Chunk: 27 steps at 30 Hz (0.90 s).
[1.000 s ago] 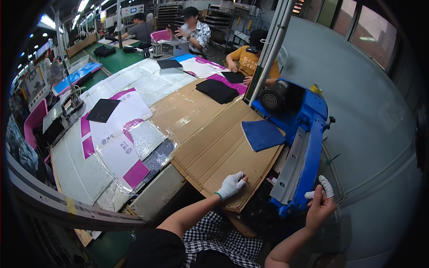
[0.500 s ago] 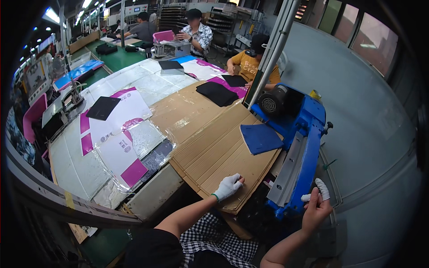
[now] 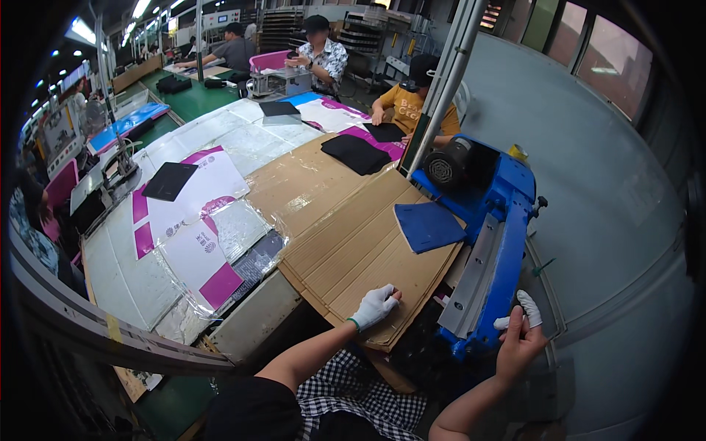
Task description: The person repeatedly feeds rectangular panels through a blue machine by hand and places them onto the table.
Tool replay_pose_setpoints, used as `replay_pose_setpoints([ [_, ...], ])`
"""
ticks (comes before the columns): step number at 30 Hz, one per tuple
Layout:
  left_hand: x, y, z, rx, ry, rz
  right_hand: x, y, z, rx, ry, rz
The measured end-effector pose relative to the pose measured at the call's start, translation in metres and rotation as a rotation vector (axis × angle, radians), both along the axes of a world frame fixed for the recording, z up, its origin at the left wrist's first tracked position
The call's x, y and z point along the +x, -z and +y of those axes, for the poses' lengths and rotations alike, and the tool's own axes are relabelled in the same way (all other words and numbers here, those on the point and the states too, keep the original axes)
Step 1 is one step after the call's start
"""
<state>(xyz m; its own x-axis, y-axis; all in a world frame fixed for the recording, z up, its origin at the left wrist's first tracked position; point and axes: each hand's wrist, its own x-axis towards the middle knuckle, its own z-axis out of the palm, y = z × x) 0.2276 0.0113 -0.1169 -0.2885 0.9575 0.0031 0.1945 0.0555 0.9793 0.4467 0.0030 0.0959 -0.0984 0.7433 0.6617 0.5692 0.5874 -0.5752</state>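
Observation:
My left hand (image 3: 373,308), in a white glove with bare fingertips, rests on the near part of the brown cardboard (image 3: 346,257). Its fingers are curled in, and whatever may be inside them is hidden. To the right, my right hand (image 3: 521,338) is raised beside the near end of a blue machine (image 3: 507,253) with a metal bar. White coverings wrap some of its fingers, which are bent but apart from the thumb; I see nothing held there. A dark blue fabric piece (image 3: 429,228) lies on the cardboard's far right, close to the machine.
A stack of black pieces (image 3: 356,153) lies farther back, and a single black piece (image 3: 170,181) on the white-and-magenta sheets at left. A metal post (image 3: 450,81) rises by the machine's motor. A co-worker in a yellow shirt (image 3: 406,109) sits beyond it; others work farther off.
My hands have stayed in place. Behind the table, the co-worker in the patterned shirt has shifted their hands, and a person at the far left edge has moved.

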Motion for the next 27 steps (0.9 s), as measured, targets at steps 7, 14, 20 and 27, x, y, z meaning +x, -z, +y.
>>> replay_pose_setpoints([
  [7,0.0002,0.0047,0.0019,0.008,-0.013,0.018,-0.0004,0.0001,0.0004,0.024,-0.024,0.004],
  [14,0.0009,0.0059,0.0023,0.01,-0.005,-0.035,-0.0003,-0.0005,0.0,0.029,-0.023,0.005],
  [20,0.0011,0.0055,0.0014,0.021,-0.012,-0.047,0.0011,0.001,0.0014,0.027,-0.028,0.004],
  [27,0.0018,0.0087,0.0028,0.004,-0.01,-0.057,0.0009,0.0011,0.0019,0.028,-0.027,0.019],
])
